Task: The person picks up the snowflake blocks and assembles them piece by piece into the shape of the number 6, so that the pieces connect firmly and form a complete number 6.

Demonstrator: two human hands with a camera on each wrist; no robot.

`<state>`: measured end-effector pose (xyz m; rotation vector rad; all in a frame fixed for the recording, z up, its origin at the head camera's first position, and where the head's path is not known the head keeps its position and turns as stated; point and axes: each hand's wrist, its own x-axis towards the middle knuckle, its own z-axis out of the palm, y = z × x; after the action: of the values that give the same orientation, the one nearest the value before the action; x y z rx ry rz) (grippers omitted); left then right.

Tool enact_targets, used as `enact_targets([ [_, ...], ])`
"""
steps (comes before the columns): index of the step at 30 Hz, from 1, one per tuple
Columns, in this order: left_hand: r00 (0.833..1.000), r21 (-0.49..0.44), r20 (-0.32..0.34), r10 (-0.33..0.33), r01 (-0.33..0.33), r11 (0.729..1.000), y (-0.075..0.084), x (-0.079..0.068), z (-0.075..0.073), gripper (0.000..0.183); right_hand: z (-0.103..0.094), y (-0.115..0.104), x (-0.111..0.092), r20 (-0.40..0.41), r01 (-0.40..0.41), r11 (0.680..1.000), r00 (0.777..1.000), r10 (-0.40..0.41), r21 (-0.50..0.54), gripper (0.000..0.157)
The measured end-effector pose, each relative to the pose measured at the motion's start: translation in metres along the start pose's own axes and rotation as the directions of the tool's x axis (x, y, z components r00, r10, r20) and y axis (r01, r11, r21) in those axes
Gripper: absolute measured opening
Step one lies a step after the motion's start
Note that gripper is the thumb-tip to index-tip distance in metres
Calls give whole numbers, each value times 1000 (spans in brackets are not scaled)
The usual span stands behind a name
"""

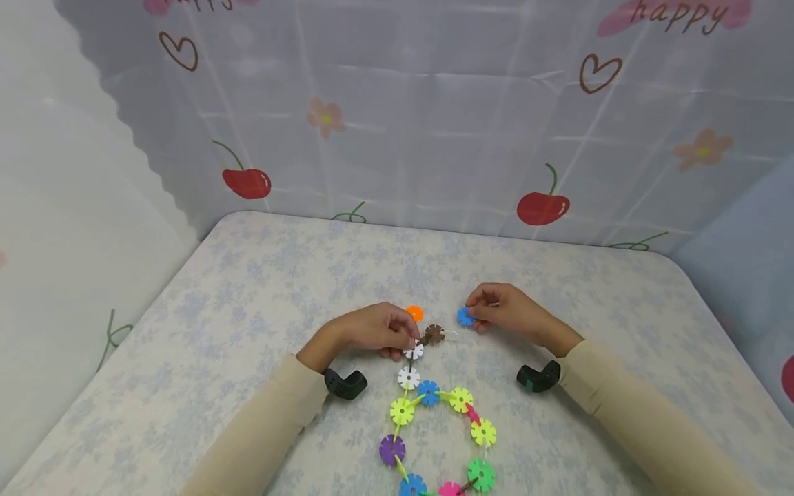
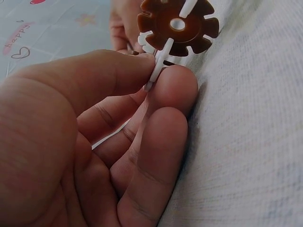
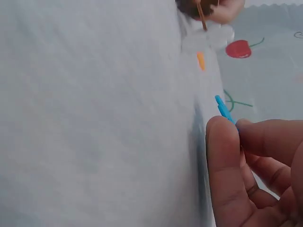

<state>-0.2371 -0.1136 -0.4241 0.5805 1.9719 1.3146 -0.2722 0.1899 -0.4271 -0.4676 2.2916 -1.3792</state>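
Observation:
My left hand point(image 1: 377, 328) pinches a white notched disc point(image 2: 159, 68) of a linked chain between thumb and forefinger. In the left wrist view a brown notched disc point(image 2: 158, 38) is slotted onto that white one. From there the chain runs down through another white disc point(image 1: 409, 378) to a loop of coloured discs, including a purple one point(image 1: 392, 450) and a green one point(image 1: 481, 475). To the right, my right hand point(image 1: 507, 307) pinches a loose blue notched disc point(image 1: 465, 317), seen edge-on in the right wrist view, apart from the chain.
A loose orange disc point(image 1: 415, 313) lies beyond my left hand. The loop's near side runs out of the head view's bottom edge. A pale patterned cloth point(image 1: 217, 331) covers the table, and a printed curtain point(image 1: 422, 151) hangs behind its far edge.

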Motion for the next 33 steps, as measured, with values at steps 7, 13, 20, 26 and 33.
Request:
enact_targets([
  [7, 1000, -3, 6, -2, 2, 1000, -1, 0, 2, 9, 10, 4, -28, 10, -73, 986, 997, 72, 149, 15],
  [13, 1000, 19, -1, 6, -6, 1000, -3, 0, 2, 10, 21, 4, -34, -10, -96, 971, 995, 101, 217, 17],
  [20, 1000, 22, 6, 17, -17, 1000, -3, 0, 2, 16, 30, 3, -34, -44, -101, 956, 992, 118, 277, 15],
  [26, 1000, 23, 0, 22, -22, 999, -2, -1, 2, 18, 37, 2, -35, -72, -106, 945, 988, 135, 310, 17],
  [33, 1000, 41, -3, 19, -19, 999, -3, 0, 2, 17, 42, 3, -38, -107, -87, 919, 985, 138, 385, 13],
])
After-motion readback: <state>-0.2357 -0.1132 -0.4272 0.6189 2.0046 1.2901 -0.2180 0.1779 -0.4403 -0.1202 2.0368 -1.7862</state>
